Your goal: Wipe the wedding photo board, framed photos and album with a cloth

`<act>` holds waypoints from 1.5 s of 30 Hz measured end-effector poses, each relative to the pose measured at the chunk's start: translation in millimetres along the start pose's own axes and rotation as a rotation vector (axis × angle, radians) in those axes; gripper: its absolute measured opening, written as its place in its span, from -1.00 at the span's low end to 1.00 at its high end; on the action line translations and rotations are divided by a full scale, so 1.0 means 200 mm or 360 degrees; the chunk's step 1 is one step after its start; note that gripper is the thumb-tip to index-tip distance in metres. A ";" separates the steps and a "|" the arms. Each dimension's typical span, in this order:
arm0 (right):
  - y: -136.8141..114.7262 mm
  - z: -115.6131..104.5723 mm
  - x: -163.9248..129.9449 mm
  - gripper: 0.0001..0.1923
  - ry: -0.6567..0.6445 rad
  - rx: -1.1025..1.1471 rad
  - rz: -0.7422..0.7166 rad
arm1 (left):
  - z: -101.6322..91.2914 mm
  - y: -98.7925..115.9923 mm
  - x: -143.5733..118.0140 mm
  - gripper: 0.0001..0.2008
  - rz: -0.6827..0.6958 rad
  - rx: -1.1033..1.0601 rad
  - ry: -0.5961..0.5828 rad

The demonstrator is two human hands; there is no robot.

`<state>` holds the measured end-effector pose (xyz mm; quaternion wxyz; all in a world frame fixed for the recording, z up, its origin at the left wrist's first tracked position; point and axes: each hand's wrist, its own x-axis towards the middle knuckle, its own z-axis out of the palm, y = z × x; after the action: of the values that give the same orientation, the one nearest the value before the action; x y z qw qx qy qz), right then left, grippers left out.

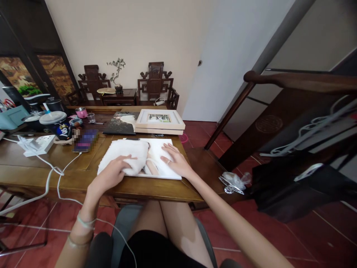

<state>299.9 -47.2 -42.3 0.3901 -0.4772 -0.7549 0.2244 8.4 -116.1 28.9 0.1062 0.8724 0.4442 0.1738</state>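
A large flat photo print (160, 149) lies on the wooden table (69, 175) in front of me. A white cloth (125, 152) covers its left half. My left hand (111, 173) presses on the near edge of the cloth, fingers curled into it. On the print's right part my right hand (175, 160) lies flat with its fingers spread and a ring on one finger.
Behind the print lie a dark photo board (121, 124) and stacked framed pictures (160, 121). To the left are a phone (85, 143), a white power strip (37, 145) with cables, cups and lidded containers. A crumpled wrapper (232, 180) sits right. Carved chairs stand behind.
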 end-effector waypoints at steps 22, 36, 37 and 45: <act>-0.01 0.00 0.00 -0.51 -0.0017 -0.0053 -0.0006 | 0.08 -0.11 0.43 -0.69 -0.0063 0.0360 -0.0154; -0.01 0.00 0.00 -0.51 -0.0027 -0.0060 -0.0015 | 0.04 0.34 -0.06 -0.73 0.0117 0.0083 -0.0292; -0.01 0.00 0.00 -0.51 -0.0026 -0.0050 -0.0015 | 0.03 0.33 -0.05 -0.73 0.0124 0.0068 -0.0310; 0.00 0.00 0.00 -0.49 -0.0026 -0.0043 -0.0020 | 0.02 0.13 0.31 -0.69 0.0112 0.0186 -0.0348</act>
<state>299.8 -46.8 -41.4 0.3787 -0.4759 -0.7640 0.2156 62.5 -80.4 47.7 0.0967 0.9060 0.4084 0.0551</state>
